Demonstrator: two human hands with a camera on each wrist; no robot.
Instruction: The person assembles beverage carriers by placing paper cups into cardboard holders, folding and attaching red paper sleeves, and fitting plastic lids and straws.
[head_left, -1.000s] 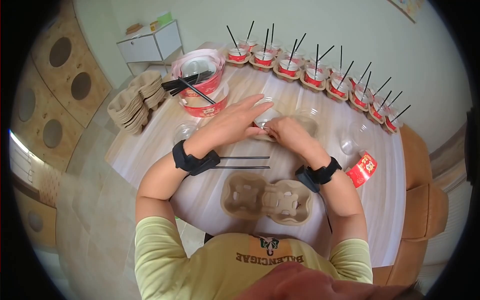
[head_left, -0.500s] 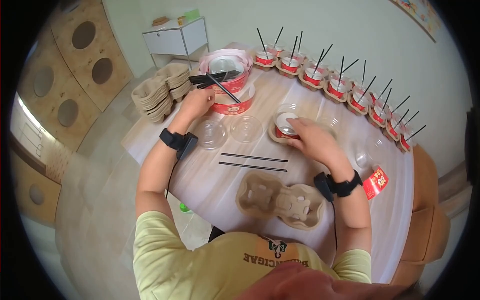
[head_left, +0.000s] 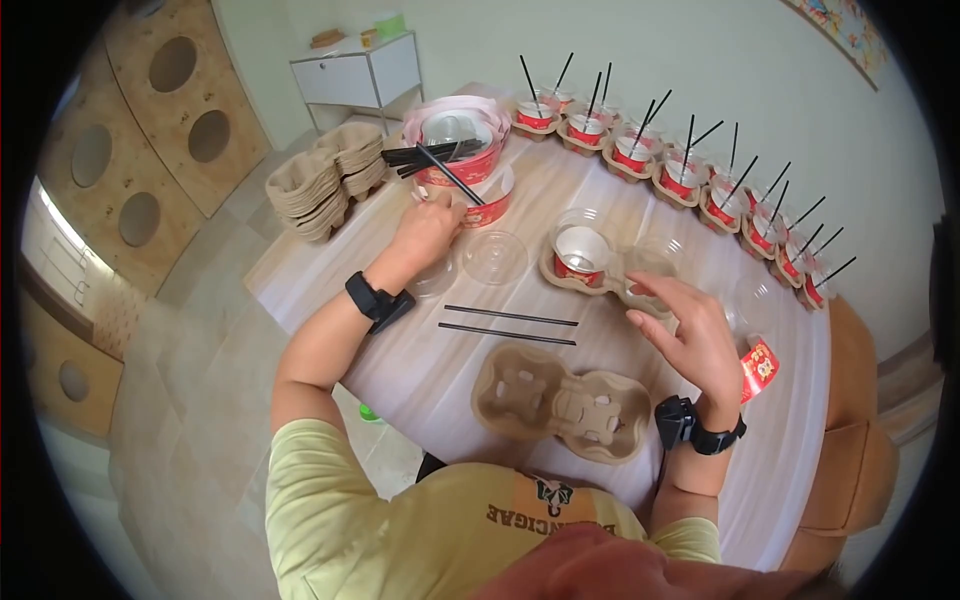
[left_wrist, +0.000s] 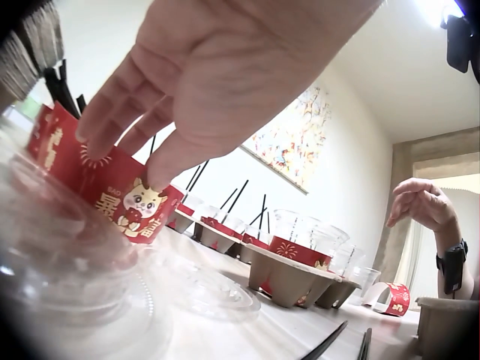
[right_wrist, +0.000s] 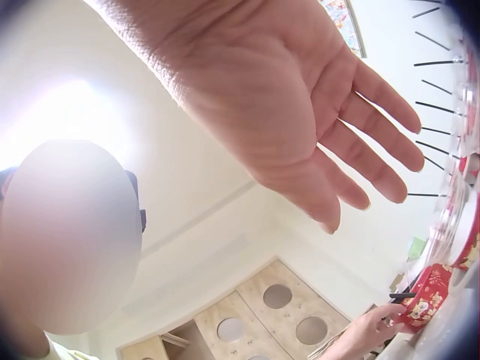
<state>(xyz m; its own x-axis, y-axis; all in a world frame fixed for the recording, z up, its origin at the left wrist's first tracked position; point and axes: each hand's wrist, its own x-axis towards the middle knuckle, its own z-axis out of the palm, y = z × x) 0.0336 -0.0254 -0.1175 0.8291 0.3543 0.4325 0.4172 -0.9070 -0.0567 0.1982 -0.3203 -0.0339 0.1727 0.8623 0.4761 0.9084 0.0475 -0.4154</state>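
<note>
My left hand (head_left: 430, 228) is at the red patterned band (head_left: 488, 212) of the lower tub; in the left wrist view its loosely bent fingers and thumb lie against the red surface (left_wrist: 112, 196), with no grip visible. Two clear lids lie below it, one (head_left: 495, 258) in plain sight. My right hand (head_left: 700, 340) hovers with spread fingers, palm bare in the right wrist view (right_wrist: 255, 97). Beyond it stands a cardboard carrier (head_left: 559, 279), whose left pocket holds a red-banded clear cup (head_left: 580, 252). Another clear cup (head_left: 655, 258) is at its right side.
Two black straws (head_left: 510, 333) lie mid-table, above a cardboard carrier (head_left: 520, 390). Stacked carriers (head_left: 305, 195) stand at the left. Black straws (head_left: 430, 153) lie on the tubs. Filled carriers (head_left: 628, 163) line the far edge. A red sleeve (head_left: 760, 368) lies right.
The right hand has left the cup, now standing in the carrier, and moved right and nearer the body. The left hand has moved away from the cup to the red tub.
</note>
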